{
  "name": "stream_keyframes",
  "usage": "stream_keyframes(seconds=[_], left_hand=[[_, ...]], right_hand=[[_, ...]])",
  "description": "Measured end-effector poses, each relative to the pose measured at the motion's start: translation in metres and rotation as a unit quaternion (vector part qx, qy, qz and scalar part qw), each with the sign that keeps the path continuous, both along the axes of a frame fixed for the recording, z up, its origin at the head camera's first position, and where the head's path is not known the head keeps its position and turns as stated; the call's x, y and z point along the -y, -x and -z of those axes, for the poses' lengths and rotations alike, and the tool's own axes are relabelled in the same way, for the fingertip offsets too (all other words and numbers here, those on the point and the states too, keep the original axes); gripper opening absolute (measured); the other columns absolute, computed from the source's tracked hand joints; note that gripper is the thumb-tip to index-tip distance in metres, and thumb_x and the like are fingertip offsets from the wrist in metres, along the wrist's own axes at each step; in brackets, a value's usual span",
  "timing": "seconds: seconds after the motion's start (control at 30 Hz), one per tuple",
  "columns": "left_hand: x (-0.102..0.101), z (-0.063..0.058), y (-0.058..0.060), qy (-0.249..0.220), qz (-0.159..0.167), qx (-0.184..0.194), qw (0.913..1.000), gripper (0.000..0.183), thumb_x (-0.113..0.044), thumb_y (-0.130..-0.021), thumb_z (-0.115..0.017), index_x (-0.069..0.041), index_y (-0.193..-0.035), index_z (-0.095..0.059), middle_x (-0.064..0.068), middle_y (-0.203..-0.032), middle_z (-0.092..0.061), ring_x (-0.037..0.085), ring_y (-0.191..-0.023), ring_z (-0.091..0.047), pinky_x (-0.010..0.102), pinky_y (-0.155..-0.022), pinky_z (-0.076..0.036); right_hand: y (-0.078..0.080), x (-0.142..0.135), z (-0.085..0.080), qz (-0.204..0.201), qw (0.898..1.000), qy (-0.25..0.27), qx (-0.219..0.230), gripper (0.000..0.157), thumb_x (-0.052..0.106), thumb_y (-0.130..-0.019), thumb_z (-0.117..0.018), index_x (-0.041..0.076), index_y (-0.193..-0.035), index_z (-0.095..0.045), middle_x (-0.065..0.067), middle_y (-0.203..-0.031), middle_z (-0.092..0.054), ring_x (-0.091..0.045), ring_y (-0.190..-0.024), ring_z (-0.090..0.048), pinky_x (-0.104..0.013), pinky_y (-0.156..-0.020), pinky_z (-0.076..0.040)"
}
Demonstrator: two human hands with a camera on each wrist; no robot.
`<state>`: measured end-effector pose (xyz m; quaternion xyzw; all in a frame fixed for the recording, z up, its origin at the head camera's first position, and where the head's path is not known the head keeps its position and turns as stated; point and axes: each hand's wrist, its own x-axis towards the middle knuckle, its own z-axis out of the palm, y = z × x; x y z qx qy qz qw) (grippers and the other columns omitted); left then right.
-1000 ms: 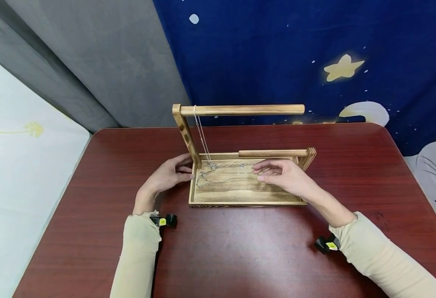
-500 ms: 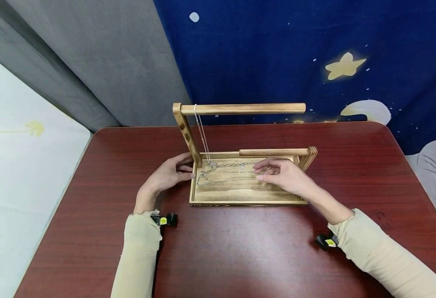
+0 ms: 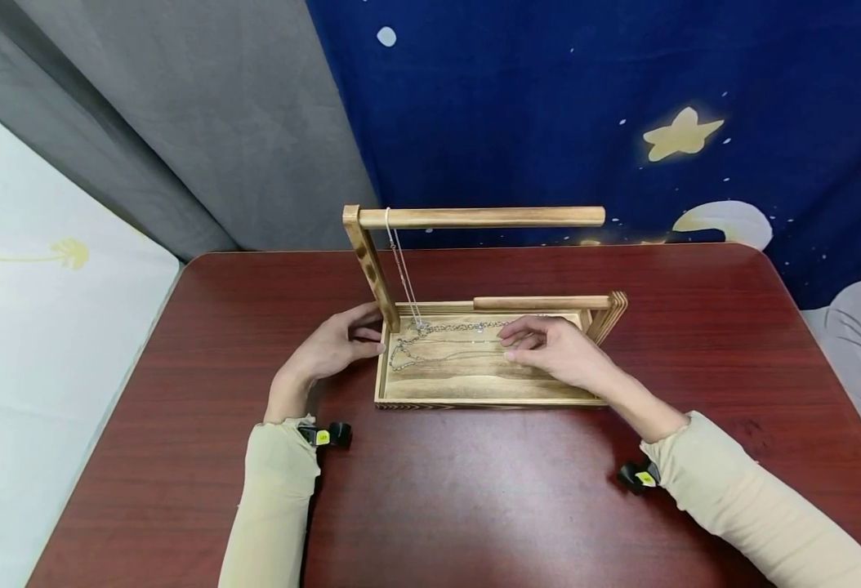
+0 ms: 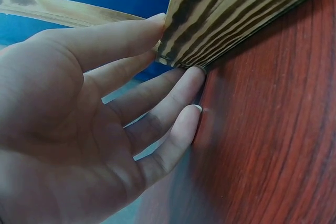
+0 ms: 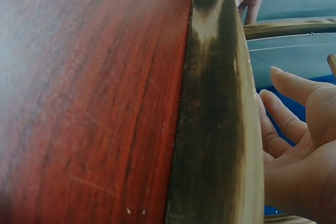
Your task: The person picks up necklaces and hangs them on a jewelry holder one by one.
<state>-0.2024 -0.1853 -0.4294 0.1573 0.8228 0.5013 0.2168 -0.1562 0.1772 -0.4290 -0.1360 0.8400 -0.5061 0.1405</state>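
A wooden jewelry stand has a shallow tray, an upright post and a high bar. One thin pale necklace hangs from the bar's left end. Silvery chain necklaces lie spread over the tray floor. My left hand touches the tray's left end with thumb and fingertips; the left wrist view shows its long, loosely bent fingers against the wood's corner. Above the tray's right half is my right hand, thumb and fingertips apart, close to the chains' right ends. The hand hides those ends.
A lower wooden bar runs along the tray's right back, ending at a short slanted post. The dark red table reaches back to a grey curtain and a blue star-print curtain.
My right hand has shifted very slightly to the left over the tray. The hanging necklace's lower end has swung a little to the right. My left hand stays in place.
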Motion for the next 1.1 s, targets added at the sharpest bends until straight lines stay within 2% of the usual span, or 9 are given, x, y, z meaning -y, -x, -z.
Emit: stream_keyframes(seconds=[0.27, 0.47, 0.6, 0.83, 1.1], left_hand=[[-0.002, 0.002, 0.0, 0.006, -0.002, 0.005, 1.0, 0.072, -0.001, -0.093, -0.068, -0.008, -0.156, -0.032, 0.016, -0.153, -0.041, 0.031, -0.12, -0.059, 0.031, -0.091, -0.049], [-0.003, 0.001, 0.001, 0.009, -0.003, 0.008, 0.9999, 0.072, -0.002, -0.093, -0.068, -0.01, -0.155, -0.033, 0.013, -0.153, -0.042, 0.029, -0.12, -0.059, 0.033, -0.092, -0.049], [-0.003, 0.0, 0.0, 0.008, -0.003, 0.008, 0.9999, 0.072, -0.001, -0.093, -0.068, -0.009, -0.156, -0.033, 0.014, -0.153, -0.042, 0.029, -0.12, -0.059, 0.032, -0.092, -0.049], [-0.002, 0.0, 0.0, 0.012, -0.011, 0.012, 0.9998, 0.072, -0.002, -0.093, -0.068, -0.01, -0.156, -0.033, 0.014, -0.153, -0.042, 0.029, -0.12, -0.059, 0.031, -0.091, -0.049], [0.0, 0.0, 0.0, 0.01, -0.004, 0.001, 0.9999, 0.072, -0.002, -0.093, -0.067, -0.006, -0.155, -0.032, 0.018, -0.153, -0.041, 0.032, -0.12, -0.059, 0.03, -0.09, -0.05]], right_hand=[[0.002, 0.006, 0.005, 0.01, 1.0, -0.018, -0.023, 0.029, 0.016, -0.087, -0.078, 0.005, -0.112, -0.072, -0.008, -0.106, -0.073, -0.017, -0.087, -0.069, -0.023, -0.072, -0.053], [0.004, 0.009, 0.008, 0.023, 0.998, -0.042, -0.033, 0.029, 0.023, -0.085, -0.081, 0.009, -0.109, -0.074, -0.002, -0.101, -0.074, -0.014, -0.085, -0.068, -0.023, -0.071, -0.05], [0.005, 0.011, 0.009, 0.019, 0.997, -0.058, -0.037, 0.026, 0.024, -0.085, -0.081, 0.011, -0.106, -0.075, 0.001, -0.097, -0.074, -0.013, -0.082, -0.067, -0.024, -0.07, -0.05], [0.006, 0.014, 0.01, 0.005, 0.997, -0.07, -0.04, 0.021, 0.017, -0.086, -0.078, 0.009, -0.105, -0.075, -0.001, -0.097, -0.073, -0.013, -0.083, -0.066, -0.024, -0.072, -0.05], [0.008, 0.018, 0.009, 0.009, 0.994, -0.103, -0.039, 0.019, 0.018, -0.085, -0.078, 0.012, -0.103, -0.076, 0.004, -0.09, -0.072, -0.012, -0.081, -0.065, -0.028, -0.072, -0.049]])
